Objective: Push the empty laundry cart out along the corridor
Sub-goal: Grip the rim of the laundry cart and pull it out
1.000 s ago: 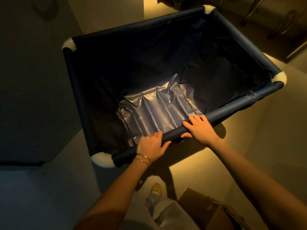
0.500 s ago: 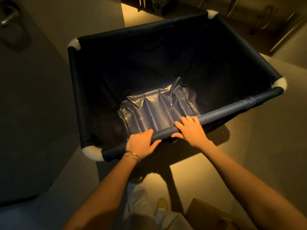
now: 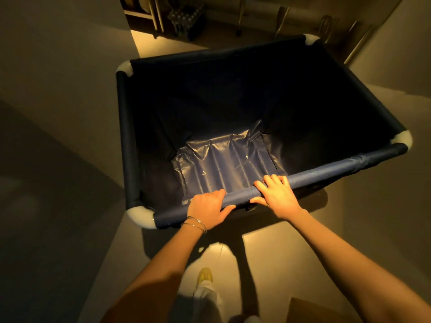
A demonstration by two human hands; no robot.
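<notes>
The laundry cart (image 3: 245, 127) stood directly ahead of the person, its dark fabric tub empty down to the wrinkled liner on the bottom, and everything about the push turned on how it lay from the grip: the whole body of the cart was on the far side of the near rail (image 3: 326, 167), so force put into that rail would send it away from the person. Both hands were on that rail, the left hand (image 3: 208, 212) closed over it near the near-left corner cap (image 3: 140, 215), the right hand (image 3: 277, 197) just beside it, fingers wrapped over the top; each grip held the rail. They sat left of the rail's middle, which I judged could swing the cart rightward unless corrected. The rail ran slantwise, its right end farther off, so the cart was angled a little to the left of the person's line. Beyond its far rim (image 3: 217, 54) lay a lit strip of floor (image 3: 168, 43) and dim shelving (image 3: 149, 12).
</notes>
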